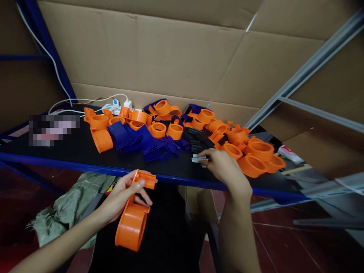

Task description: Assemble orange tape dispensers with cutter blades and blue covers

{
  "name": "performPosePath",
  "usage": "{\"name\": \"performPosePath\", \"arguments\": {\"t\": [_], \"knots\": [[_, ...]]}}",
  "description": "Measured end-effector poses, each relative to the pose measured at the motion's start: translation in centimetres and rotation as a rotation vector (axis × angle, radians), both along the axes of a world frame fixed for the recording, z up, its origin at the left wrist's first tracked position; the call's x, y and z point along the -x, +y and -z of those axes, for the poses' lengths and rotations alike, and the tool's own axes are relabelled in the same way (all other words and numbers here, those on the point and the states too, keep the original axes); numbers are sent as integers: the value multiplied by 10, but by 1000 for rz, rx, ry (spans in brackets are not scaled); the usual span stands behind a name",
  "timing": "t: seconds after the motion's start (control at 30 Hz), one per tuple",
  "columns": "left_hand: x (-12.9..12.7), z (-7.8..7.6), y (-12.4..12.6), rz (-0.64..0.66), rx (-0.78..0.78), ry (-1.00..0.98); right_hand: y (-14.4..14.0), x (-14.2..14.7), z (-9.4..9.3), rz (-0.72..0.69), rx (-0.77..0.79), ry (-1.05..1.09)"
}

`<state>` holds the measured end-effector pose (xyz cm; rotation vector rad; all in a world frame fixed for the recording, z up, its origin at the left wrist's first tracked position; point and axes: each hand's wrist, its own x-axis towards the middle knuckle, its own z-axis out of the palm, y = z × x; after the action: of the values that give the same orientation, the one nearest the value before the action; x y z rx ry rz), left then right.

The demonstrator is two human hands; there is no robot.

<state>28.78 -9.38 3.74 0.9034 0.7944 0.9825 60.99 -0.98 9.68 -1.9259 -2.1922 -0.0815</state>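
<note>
behind the black table [71, 153], edged in blue along its front, rises a wall of brown cardboard [182, 57], creased with straight fold lines and crossed by a slanting seam, with another brown panel [332, 151] beyond the table's right end. a blue metal post [45, 38] stands at the table's far left corner, and a grey metal beam [307, 71] slants upward from its far right side. lower than the table, to its right, spreads a dark red tiled floor [284, 246] with pale joints, dimly lit.
</note>
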Motion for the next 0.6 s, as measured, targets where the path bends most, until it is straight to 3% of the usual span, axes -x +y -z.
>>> {"name": "performPosePath", "arguments": {"t": [0.13, 0.33, 0.6], "knots": [[0, 1, 1, 3, -14, 25, 8, -8, 6, 20, 94, 29], [-1, 0, 1, 15, -15, 34, 12, -9, 7, -99, 61, 57], [-1, 1, -1, 31, -23, 33, 12, -5, 4, -126, 19, 88]]}}
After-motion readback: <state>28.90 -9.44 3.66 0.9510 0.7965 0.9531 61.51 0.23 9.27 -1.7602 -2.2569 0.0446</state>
